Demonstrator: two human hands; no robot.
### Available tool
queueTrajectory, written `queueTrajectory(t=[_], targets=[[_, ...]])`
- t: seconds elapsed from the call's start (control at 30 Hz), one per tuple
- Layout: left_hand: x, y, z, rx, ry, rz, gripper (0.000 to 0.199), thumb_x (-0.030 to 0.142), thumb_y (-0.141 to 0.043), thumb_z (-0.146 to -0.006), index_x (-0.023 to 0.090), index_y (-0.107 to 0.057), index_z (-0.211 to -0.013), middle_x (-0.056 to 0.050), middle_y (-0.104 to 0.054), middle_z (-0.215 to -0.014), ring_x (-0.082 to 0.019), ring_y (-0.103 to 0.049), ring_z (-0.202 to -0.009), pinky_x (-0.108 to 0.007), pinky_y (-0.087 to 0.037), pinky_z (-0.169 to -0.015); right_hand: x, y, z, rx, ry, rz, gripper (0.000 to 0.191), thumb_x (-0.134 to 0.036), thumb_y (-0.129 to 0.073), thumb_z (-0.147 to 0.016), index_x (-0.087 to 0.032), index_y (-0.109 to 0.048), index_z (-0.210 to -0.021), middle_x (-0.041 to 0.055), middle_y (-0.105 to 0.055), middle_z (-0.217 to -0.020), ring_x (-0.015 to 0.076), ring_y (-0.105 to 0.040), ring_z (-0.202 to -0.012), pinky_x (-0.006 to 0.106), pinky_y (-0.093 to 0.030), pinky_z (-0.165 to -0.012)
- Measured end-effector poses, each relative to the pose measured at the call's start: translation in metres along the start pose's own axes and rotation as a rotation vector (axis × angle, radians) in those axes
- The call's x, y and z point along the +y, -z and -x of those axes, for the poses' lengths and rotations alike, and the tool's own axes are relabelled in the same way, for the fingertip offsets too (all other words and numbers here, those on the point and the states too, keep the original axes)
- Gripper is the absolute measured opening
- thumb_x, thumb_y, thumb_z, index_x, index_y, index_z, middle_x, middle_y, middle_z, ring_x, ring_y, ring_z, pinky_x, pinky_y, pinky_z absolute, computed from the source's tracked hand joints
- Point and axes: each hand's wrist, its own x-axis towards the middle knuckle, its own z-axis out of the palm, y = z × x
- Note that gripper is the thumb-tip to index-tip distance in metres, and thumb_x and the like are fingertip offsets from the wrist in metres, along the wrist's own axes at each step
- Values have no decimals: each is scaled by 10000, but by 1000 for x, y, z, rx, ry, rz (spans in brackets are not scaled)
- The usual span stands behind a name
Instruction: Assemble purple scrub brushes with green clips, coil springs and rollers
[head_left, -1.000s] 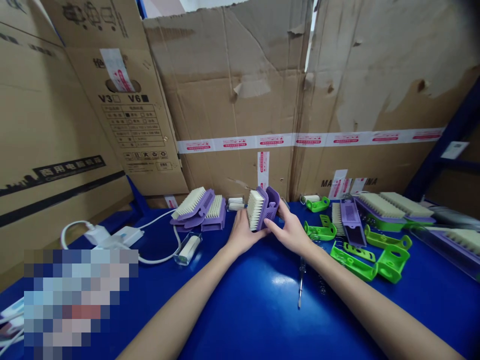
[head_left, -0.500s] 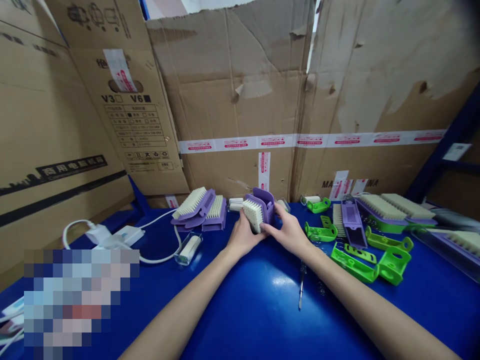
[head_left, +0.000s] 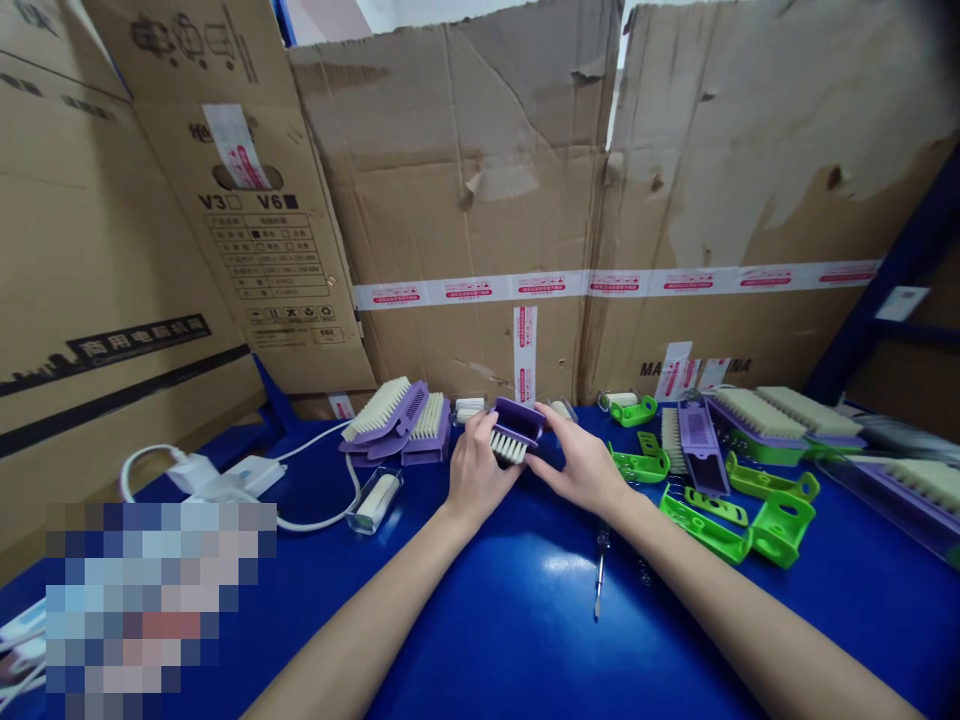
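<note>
Above the blue table I hold a purple brush with pale bristles between both hands. Its hollow purple body faces up and towards me, with the bristles below. My left hand is wrapped round the left end, fingers over the bristle side. My right hand grips the right end between thumb and fingers. Near my right wrist lie several green plastic parts and another purple brush. A screwdriver rests on the table below my right hand.
Stacked purple brushes lie at the left, beside a small clear case with a pale roller. A white power strip with cables is further left. More brushes sit at the right. Cardboard sheets stand behind the blue table.
The brush has been turned in my hands: its bristles faced me before, and now its hollow purple side shows on top. Both hands have shifted their grip slightly.
</note>
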Motion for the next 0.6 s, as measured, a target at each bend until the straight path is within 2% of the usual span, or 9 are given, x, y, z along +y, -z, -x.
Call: queueTrajectory(t=[0.17, 0.33, 0.4, 0.47, 0.53, 0.6], targets=[[4, 3, -1, -51, 15, -54, 558, 295, -658, -704, 181, -359, -1161, -133, -556, -1129, -268, -590, -1019, -394, -502, -834, 2, -2, -1, -17, 14, 166, 418, -321, -489, -849, -171, -476, -1238, 120, -625, -1120, 262, -595, -1017, 402, -489, -852], [4, 3, -1, -124, 39, -148, 320, 309, -623, -753, 173, -469, -998, -124, -597, -1056, -252, -621, -931, -340, -508, -768, -3, 0, -4, -62, 27, 351, 404, -309, -488, -847, -144, -499, -1216, 140, -615, -1105, 281, -563, -993, 391, -466, -798], [3, 4, -2, -155, 62, -189, 336, 391, -624, -760, 168, -490, -972, -116, -603, -1003, -250, -628, -877, -327, -507, -717, -6, 6, -6, -101, 25, 421, 391, -273, -496, -827, -146, -515, -1197, 142, -617, -1083, 283, -556, -968, 380, -456, -755], [2, 5, -4, -195, 59, -251, 391, 482, -611, -755, 165, -513, -963, -105, -600, -929, -248, -628, -801, -325, -497, -663, -8, 16, -10, -147, -10, 493, 308, -199, -494, -792, -156, -581, -1084, 136, -635, -1002, 278, -563, -914, 361, -441, -704], [2, 7, -5, -237, 14, -324, 420, 530, -586, -755, 164, -534, -954, -103, -589, -885, -250, -619, -760, -330, -484, -642, -7, 29, -13, -180, -85, 560, 222, -123, -472, -751, -160, -627, -906, 133, -642, -906, 269, -575, -858, 342, -422, -659], [3, 8, -7, -266, -46, -387, 413, 533, -570, -765, 165, -547, -951, -109, -584, -883, -253, -612, -753, -334, -476, -641, -2, 42, -15, -210, -192, 619, 218, -89, -450, -732, -160, -626, -839, 126, -642, -843, 262, -594, -819, 329, -412, -630]])
